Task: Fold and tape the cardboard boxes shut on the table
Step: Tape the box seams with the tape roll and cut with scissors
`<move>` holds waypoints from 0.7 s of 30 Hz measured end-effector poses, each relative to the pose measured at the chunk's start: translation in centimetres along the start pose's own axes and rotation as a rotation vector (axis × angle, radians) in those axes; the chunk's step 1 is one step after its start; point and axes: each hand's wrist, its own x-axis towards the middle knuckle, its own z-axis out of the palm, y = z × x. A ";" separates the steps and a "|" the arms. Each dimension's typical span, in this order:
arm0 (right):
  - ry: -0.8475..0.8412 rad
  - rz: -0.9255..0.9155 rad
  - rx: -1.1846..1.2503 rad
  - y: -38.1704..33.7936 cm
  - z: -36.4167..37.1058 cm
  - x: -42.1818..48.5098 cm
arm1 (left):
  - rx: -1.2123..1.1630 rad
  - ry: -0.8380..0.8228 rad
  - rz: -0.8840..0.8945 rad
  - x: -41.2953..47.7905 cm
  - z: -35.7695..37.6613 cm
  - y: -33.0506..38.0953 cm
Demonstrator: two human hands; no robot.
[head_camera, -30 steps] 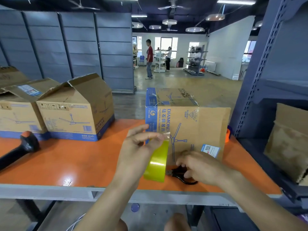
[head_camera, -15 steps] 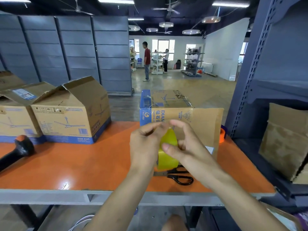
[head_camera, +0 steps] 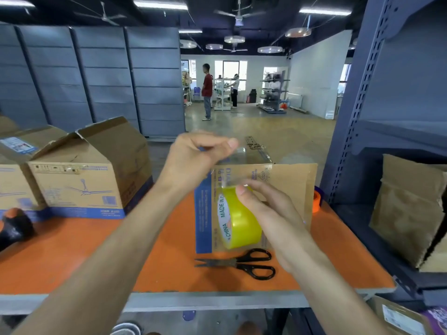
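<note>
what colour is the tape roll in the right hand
Yellow tape roll, white printed inner label; best in the head view.

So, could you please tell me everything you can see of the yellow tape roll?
The yellow tape roll is translucent tape wound on a core whose white inner face reads MADE IN CHINA in green. It is held on edge, open centre facing left, before the cardboard box and above the scissors. The right hand grips it from the right, thumb on its top. A clear strip runs up from it to the left hand, which pinches the free end.
</note>
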 end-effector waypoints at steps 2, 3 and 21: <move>-0.032 -0.040 0.016 -0.2 0.0 0.3 | -0.004 -0.073 0.015 2.2 -1.2 -0.2; -0.037 -0.069 0.008 -0.3 0.0 0.5 | -0.023 -0.106 0.000 3.2 -1.7 -0.5; 0.207 -0.157 -0.257 0.0 2.5 3.5 | -0.038 -0.168 -0.168 7.5 -1.4 -7.3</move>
